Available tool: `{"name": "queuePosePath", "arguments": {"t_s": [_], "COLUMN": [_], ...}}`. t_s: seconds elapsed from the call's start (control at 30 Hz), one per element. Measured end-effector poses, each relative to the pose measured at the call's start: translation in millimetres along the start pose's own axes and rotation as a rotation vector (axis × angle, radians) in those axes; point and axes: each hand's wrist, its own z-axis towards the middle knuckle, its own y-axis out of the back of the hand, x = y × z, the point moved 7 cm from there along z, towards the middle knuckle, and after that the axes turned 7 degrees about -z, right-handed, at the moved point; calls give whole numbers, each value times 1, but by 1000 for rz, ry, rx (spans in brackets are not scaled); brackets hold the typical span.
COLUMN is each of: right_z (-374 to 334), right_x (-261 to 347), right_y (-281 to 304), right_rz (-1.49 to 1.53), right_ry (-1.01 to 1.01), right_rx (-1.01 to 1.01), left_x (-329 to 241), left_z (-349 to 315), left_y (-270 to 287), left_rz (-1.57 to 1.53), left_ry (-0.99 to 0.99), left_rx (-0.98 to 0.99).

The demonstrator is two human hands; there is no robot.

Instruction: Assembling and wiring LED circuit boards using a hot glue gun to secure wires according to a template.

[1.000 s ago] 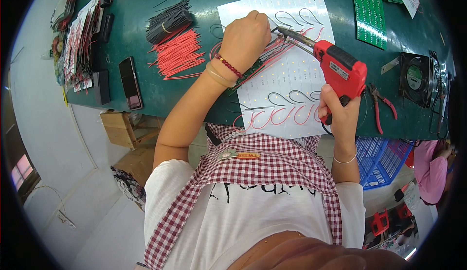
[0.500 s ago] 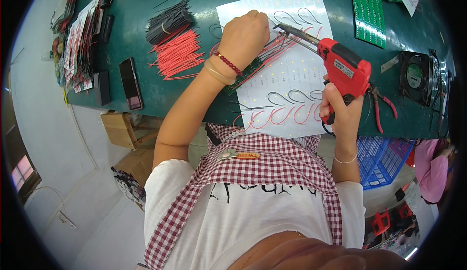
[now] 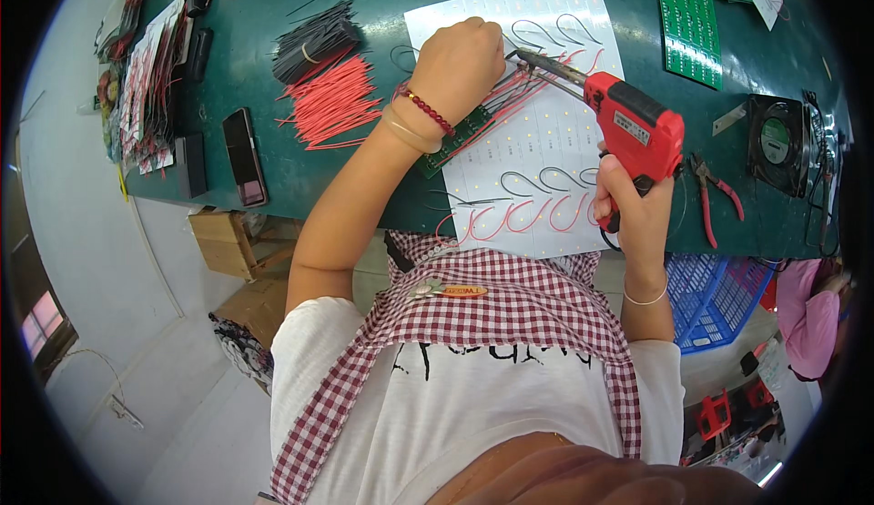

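Note:
My right hand (image 3: 637, 200) is wrapped round the grip of a red soldering gun (image 3: 635, 123), whose dark tip points left. That tip lies close to the fingers of my left hand (image 3: 460, 64), over a white board panel (image 3: 555, 146) dotted with small yellow spots. The left hand is curled closed, knuckles up; its fingertips and whatever they pinch are hidden. Under its wrist a green circuit board (image 3: 462, 139) shows in part, with red and black wires (image 3: 523, 89) running beside it. Curved black and red wires stand along the panel's near and far edges.
Bundles of black wires (image 3: 314, 43) and red wires (image 3: 332, 103) lie left, beside a phone (image 3: 244, 157). Red-handled cutters (image 3: 706, 197) and a fan (image 3: 777, 144) are at right. Green circuit boards (image 3: 689, 23) lie far right. A blue crate (image 3: 719, 300) stands below the table edge.
My right hand and the soldering gun have shifted slightly left, and the gun's tip sits a little differently by the left fingers. My left hand has barely moved.

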Motion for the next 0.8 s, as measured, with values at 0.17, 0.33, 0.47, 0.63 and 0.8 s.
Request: {"name": "queuePosePath", "arguments": {"t_s": [0.17,0.33,0.47,0.63,0.8], "right_z": [-3,0,0,5,15], "right_x": [3,2,5,4,0], "right_y": [7,14,13,28,63], "right_rz": [39,87,16,289,422], "right_ry": [6,23,32,8,154], "right_rx": [-37,-70,-29,-63,-80], "left_x": [-2,-1,-2,-5,-18], "left_z": [3,5,5,1,-9], "left_y": [-4,-1,2,2,12], "left_rz": [27,38,-6,-13,-83], "left_ry": [-13,10,0,51,50], "left_rx": [47,69,47,42,62]}}
